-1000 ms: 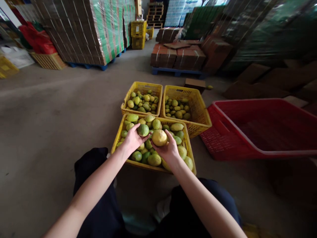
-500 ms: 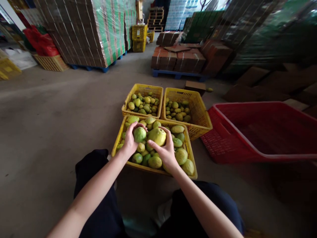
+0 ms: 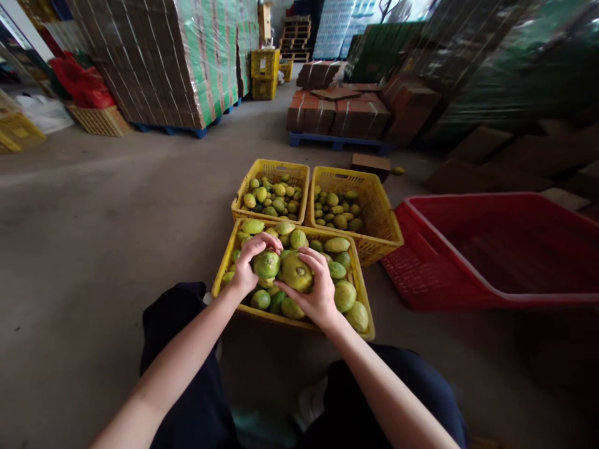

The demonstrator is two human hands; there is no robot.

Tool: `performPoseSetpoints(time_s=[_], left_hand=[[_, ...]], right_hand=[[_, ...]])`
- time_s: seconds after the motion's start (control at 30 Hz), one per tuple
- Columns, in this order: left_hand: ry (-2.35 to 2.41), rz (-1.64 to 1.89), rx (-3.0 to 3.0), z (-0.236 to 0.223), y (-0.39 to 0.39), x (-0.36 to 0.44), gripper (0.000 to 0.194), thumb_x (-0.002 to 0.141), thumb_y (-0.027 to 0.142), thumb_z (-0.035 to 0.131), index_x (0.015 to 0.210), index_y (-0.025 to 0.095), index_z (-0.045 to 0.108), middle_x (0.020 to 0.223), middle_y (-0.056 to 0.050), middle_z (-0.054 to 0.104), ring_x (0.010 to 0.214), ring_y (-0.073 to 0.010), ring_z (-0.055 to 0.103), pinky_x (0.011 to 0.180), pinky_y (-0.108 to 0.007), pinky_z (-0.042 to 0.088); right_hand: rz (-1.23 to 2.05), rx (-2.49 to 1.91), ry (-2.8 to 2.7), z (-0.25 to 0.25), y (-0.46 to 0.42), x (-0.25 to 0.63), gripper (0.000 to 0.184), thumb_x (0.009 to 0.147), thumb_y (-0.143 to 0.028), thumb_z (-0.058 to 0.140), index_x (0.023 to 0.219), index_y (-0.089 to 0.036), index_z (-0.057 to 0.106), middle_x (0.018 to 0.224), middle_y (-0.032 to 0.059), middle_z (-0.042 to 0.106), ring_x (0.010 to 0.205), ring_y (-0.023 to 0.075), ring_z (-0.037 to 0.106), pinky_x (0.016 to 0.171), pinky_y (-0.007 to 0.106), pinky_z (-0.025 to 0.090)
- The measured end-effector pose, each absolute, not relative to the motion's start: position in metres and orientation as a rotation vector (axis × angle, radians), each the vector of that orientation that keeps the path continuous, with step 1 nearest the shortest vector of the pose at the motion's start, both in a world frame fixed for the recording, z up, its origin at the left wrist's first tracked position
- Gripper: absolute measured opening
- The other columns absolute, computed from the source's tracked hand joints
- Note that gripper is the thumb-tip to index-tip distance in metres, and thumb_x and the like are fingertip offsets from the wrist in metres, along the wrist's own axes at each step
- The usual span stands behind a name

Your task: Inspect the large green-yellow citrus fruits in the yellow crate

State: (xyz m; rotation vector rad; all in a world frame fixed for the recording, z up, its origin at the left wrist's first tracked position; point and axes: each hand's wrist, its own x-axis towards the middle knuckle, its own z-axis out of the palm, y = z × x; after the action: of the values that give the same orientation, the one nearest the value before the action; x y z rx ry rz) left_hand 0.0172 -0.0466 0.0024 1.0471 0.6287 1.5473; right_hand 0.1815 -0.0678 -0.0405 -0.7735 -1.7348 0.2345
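Note:
A yellow crate [image 3: 223, 275] full of green-yellow fruits sits on the floor right in front of my knees. My left hand [image 3: 246, 267] is curled around a small green fruit [image 3: 266, 264] above the crate. My right hand [image 3: 314, 288] grips a larger yellow-green fruit [image 3: 296, 272] beside it, with its stem end turned towards me. The two held fruits almost touch. Behind this crate stand two more yellow crates, the left one [image 3: 243, 189] and the right one [image 3: 379, 215], each partly filled with smaller fruits.
A big red crate [image 3: 421, 262] lies tilted on the floor to the right. Wrapped pallets of cartons [image 3: 173, 62] rise at the back left, low stacked boxes [image 3: 337, 112] on a blue pallet at the back centre. Bare concrete floor [image 3: 93, 212] stretches left.
Both hands have turned their fruits while holding them over the near crate. The large fruit in my right hand now shows its stem end, and my fingers sit on top of it.

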Motion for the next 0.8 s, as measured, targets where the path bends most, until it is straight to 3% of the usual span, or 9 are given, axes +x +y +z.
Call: performPoseSetpoints(time_s=[0.2, 0.47, 0.67, 0.8], left_hand=[[0.664, 1.479, 1.055, 0.003, -0.047, 0.017, 0.026, 0.077, 0.042, 0.064, 0.068, 0.019, 0.071, 0.072, -0.005, 0.062, 0.071, -0.0183, 0.057, 0.07, -0.031, 0.046], [0.714, 1.434, 1.165, 0.008, -0.05, 0.015, 0.024, 0.079, 0.04, 0.066, 0.068, 0.019, 0.074, 0.073, -0.006, 0.065, 0.076, -0.0208, 0.06, 0.075, -0.031, 0.047], [0.912, 1.514, 0.832, 0.003, -0.045, 0.025, 0.037, 0.083, 0.042, 0.064, 0.053, 0.021, 0.063, 0.065, -0.003, 0.062, 0.068, -0.0162, 0.057, 0.077, -0.027, 0.048], [1.019, 1.409, 0.231, -0.003, -0.041, 0.03, 0.033, 0.087, 0.041, 0.062, 0.061, 0.02, 0.063, 0.066, 0.0, 0.063, 0.062, -0.0128, 0.057, 0.068, -0.023, 0.048]], right_hand=[[0.125, -0.781, -1.771, -0.042, -0.069, 0.18, 0.072, 0.084, -0.032, 0.085, 0.145, -0.032, 0.047, 0.131, 0.013, 0.065, 0.121, 0.0345, 0.066, 0.099, 0.059, 0.059], [0.117, -0.785, -1.772, -0.043, -0.069, 0.182, 0.066, 0.083, -0.029, 0.085, 0.139, -0.03, 0.049, 0.13, 0.013, 0.065, 0.121, 0.0337, 0.066, 0.099, 0.058, 0.058], [0.492, -0.982, -1.541, -0.039, -0.074, 0.172, 0.064, 0.076, -0.035, 0.087, 0.127, -0.029, 0.05, 0.127, 0.0096, 0.067, 0.118, 0.0292, 0.067, 0.103, 0.053, 0.056], [0.829, -1.128, -1.281, -0.031, -0.075, 0.164, 0.06, 0.069, -0.038, 0.09, 0.115, -0.03, 0.052, 0.113, 0.0037, 0.067, 0.104, 0.024, 0.067, 0.098, 0.044, 0.057]])
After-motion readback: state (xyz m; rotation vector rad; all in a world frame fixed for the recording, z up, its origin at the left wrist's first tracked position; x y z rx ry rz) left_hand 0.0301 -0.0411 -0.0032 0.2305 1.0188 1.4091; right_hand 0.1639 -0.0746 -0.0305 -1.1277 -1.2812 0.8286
